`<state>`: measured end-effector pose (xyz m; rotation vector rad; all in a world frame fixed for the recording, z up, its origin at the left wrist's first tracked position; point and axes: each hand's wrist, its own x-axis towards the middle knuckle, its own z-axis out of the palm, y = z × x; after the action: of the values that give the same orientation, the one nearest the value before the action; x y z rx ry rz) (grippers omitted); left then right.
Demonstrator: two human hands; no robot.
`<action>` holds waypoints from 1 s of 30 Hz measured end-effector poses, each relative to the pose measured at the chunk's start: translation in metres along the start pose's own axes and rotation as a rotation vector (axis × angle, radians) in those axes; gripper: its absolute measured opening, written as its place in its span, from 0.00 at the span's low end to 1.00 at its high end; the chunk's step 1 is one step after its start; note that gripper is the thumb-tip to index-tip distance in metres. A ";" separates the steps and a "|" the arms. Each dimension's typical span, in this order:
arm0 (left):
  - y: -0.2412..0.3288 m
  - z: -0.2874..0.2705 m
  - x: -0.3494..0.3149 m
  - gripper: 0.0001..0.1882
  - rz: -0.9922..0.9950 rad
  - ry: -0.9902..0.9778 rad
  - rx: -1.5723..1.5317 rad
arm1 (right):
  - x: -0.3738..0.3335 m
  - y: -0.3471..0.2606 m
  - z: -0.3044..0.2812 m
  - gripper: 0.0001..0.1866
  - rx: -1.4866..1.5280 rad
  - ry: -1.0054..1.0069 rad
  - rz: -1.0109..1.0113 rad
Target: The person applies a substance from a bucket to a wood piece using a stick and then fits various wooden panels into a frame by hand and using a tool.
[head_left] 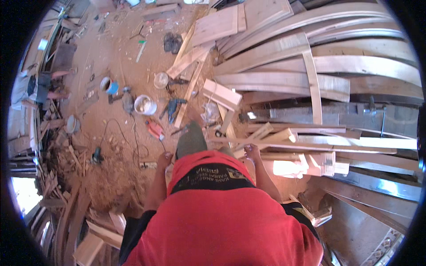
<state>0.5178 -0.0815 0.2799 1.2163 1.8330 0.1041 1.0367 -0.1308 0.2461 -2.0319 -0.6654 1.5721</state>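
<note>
Beside my left thigh, my left hand (165, 158) hangs low with its fingers curled in. What it holds, if anything, is too small to make out. On the other side of my red shirt (213, 204), my right hand (252, 152) is also closed, its fingers bent. It is nearest to a long thin wooden strip (310, 145) lying just beyond it; whether they touch I cannot tell. My shirt hides most of my lap and whatever lies between the hands. One leg (191, 139) reaches forward onto the dusty floor.
Long boards (279, 84) are piled at the right. Ahead lie a blue power drill (172, 108), a red tool (155, 129), a white bucket (145, 105) and a blue-marked bucket (109, 85). A dark cable (120, 128) snakes across the floor. Scrap wood (53, 181) heaps at the left.
</note>
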 end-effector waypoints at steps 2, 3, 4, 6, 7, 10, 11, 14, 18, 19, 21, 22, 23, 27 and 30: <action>0.023 -0.028 0.040 0.24 0.044 0.015 0.052 | 0.026 -0.036 0.007 0.14 -0.301 0.054 -0.072; 0.037 -0.045 0.062 0.23 0.042 0.013 0.067 | 0.040 -0.056 0.009 0.14 -0.312 0.050 -0.100; 0.051 -0.062 0.079 0.23 0.003 0.010 0.097 | 0.055 -0.078 0.011 0.14 -0.303 0.049 -0.186; 0.082 -0.098 0.111 0.23 0.121 0.069 0.021 | 0.087 -0.129 0.013 0.15 -0.538 0.153 -0.161; 0.097 -0.118 0.127 0.23 0.124 0.091 -0.024 | 0.101 -0.158 0.016 0.15 -0.495 0.177 -0.068; 0.133 -0.178 0.176 0.20 0.059 0.031 -0.140 | 0.118 -0.232 0.023 0.16 -0.362 0.236 -0.328; 0.143 -0.193 0.189 0.20 0.057 0.011 -0.156 | 0.120 -0.255 0.028 0.16 -0.358 0.243 -0.327; 0.150 -0.222 0.221 0.16 0.350 0.382 -0.172 | 0.125 -0.308 0.042 0.16 -0.357 0.309 -0.329; 0.121 -0.218 0.231 0.15 0.289 0.338 -0.339 | 0.159 -0.356 0.047 0.16 -0.442 0.305 -0.429; 0.110 -0.212 0.226 0.15 0.365 0.359 -0.229 | 0.172 -0.365 0.047 0.17 -0.465 0.295 -0.467; 0.089 -0.197 0.217 0.17 0.302 0.360 -0.020 | 0.204 -0.383 0.044 0.16 -0.509 0.270 -0.407; 0.080 -0.188 0.211 0.18 0.287 0.352 -0.037 | 0.222 -0.393 0.040 0.16 -0.459 0.266 -0.453; 0.072 -0.179 0.202 0.20 0.134 0.303 -0.093 | 0.242 -0.404 0.037 0.16 -0.579 0.275 -0.473; 0.066 -0.152 0.183 0.19 -0.029 0.143 -0.188 | 0.326 -0.460 0.023 0.16 -0.742 0.257 -0.432; 0.087 -0.146 0.190 0.19 -0.110 0.049 -0.192 | 0.396 -0.514 0.011 0.15 -0.776 0.330 -0.476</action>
<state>0.4539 0.1649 0.2901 0.9857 1.8819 0.2442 1.0703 0.5164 0.2801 -2.3057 -1.6535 0.7218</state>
